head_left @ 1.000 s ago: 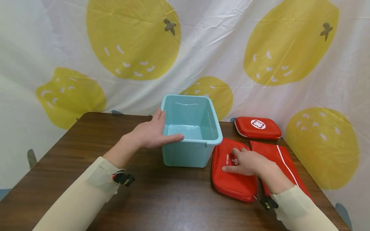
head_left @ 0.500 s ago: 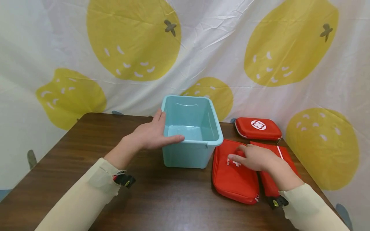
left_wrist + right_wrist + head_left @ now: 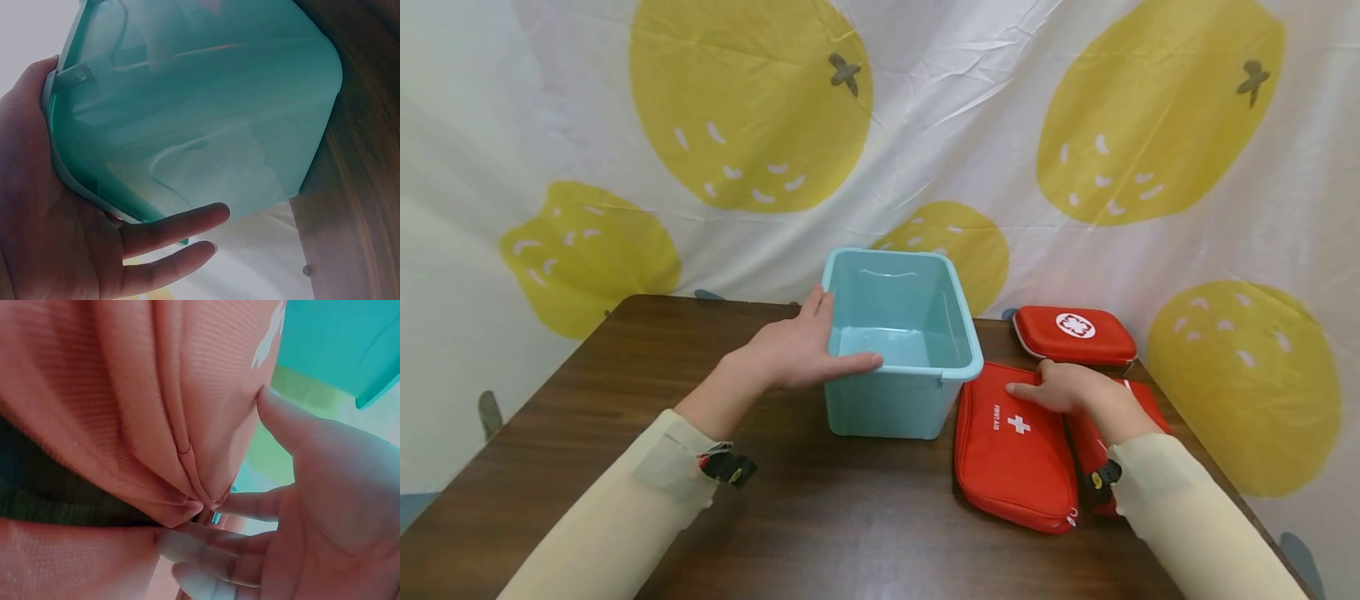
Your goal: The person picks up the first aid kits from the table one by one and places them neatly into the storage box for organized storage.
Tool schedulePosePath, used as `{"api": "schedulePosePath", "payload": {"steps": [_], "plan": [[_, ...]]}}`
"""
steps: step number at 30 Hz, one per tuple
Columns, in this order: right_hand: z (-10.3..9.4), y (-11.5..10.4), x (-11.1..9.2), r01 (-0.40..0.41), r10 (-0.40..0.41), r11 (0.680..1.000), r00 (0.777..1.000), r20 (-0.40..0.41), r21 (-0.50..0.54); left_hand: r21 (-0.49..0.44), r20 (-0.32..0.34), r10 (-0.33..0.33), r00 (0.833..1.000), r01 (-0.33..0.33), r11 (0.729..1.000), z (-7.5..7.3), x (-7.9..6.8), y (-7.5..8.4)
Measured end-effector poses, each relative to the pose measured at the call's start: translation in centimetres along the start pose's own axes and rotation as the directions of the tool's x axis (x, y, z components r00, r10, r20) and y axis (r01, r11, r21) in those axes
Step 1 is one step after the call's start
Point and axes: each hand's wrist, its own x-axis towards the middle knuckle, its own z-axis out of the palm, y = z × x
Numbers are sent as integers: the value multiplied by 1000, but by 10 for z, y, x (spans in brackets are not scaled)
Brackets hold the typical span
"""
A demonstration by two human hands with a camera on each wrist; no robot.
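Note:
A light-blue plastic bin stands upright on the brown table. My left hand lies at its near left corner, thumb over the front rim and fingers straight along the left side; in the left wrist view two fingers stretch out beside the bin's wall. To the right of the bin lies a red first-aid pouch with a white cross. My right hand holds its far right edge. In the right wrist view the thumb presses the pouch's face, while the fingers reach the zippered edge and beneath it.
A red hard first-aid case with a white emblem sits at the back right. Another red pouch, partly hidden by my right arm, lies near the table's right edge. A lemon-print cloth hangs behind the table.
My right hand has moved from the middle of the first-aid pouch back and right to its far right edge, uncovering the lettering and cross. The left hand has stayed on the bin.

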Motion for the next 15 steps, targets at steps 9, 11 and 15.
{"api": "schedulePosePath", "payload": {"steps": [9, 11, 15], "plan": [[2, 6, 7, 6, -6, 999, 1000, 18, 33, 3, 2, -8, 1000, 8, 1000, -1, -1, 1], [3, 7, 7, 6, -7, 999, 1000, 15, 40, 2, 3, -9, 1000, 9, 1000, -1, -1, 1], [4, 9, 7, 14, -14, 999, 1000, 7, 51, 4, 5, -5, 1000, 5, 1000, -2, -1, 1]]}}
